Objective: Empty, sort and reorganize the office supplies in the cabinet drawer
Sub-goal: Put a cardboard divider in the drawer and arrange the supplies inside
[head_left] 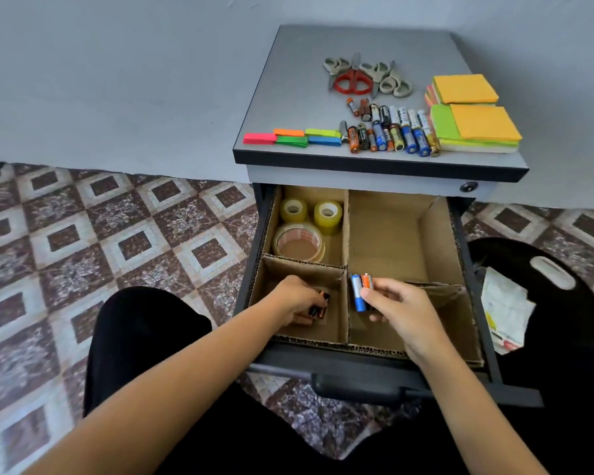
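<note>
While drawer [288,358] was being restocked, dark batteries [319,308] were gripped by left hand [294,299] in front-left compartment; blue and orange batteries [359,291] were pinched by right hand [402,310] alongside. Tape rolls [299,240] were stored behind. Worktop batteries [391,132] judged due next.

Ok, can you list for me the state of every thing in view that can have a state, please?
Drawer: open, pulled out.
Left hand: grips dark batteries in the front-left compartment.
Right hand: holds blue and orange batteries over the drawer.
Tape rolls: three, in the back-left compartment.
Red scissors: closed, on the cabinet top.
Loose batteries: lying in rows on the cabinet top.
</note>
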A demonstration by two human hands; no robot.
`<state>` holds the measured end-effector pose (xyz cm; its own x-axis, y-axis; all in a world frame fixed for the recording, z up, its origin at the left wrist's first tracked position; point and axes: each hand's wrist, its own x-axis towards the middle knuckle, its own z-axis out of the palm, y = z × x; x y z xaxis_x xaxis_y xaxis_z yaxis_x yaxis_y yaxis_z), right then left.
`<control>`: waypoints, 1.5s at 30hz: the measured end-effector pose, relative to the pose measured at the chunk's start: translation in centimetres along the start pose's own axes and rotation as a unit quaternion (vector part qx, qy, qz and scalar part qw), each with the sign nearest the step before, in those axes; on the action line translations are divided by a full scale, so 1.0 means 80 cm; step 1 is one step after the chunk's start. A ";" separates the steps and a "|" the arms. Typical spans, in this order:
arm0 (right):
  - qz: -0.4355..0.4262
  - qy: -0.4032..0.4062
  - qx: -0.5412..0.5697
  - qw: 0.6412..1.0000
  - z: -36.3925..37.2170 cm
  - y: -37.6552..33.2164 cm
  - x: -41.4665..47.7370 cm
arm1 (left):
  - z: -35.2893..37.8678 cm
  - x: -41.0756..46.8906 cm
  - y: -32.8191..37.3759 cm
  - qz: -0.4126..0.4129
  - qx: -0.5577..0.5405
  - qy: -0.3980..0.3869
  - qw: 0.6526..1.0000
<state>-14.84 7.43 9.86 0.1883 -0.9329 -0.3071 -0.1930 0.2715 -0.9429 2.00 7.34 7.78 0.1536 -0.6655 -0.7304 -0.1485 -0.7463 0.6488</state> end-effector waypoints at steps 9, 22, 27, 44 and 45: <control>-0.010 0.005 0.009 1.000 0.002 0.003 0.000 | 0.000 0.023 -0.005 0.006 0.067 -0.044 0.997; -0.014 0.009 0.020 1.000 0.001 0.004 0.000 | -0.015 0.028 0.016 0.070 0.393 -0.232 0.887; -0.015 0.005 0.020 1.000 0.000 0.001 -0.001 | -0.013 0.029 0.011 0.071 0.392 -0.253 0.882; 0.000 -0.006 0.019 1.000 0.002 0.007 0.005 | -0.018 0.034 -0.024 0.014 0.281 -0.199 0.939; 0.001 -0.007 0.019 1.000 0.003 0.007 0.005 | -0.017 0.034 -0.024 0.010 0.272 -0.199 0.941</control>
<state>-14.68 7.28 9.16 0.2007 -0.9290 -0.3110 -0.1572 0.2828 -0.9462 4.06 6.98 4.85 -0.2168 -0.5431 -0.8112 -0.6424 -0.5463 0.5374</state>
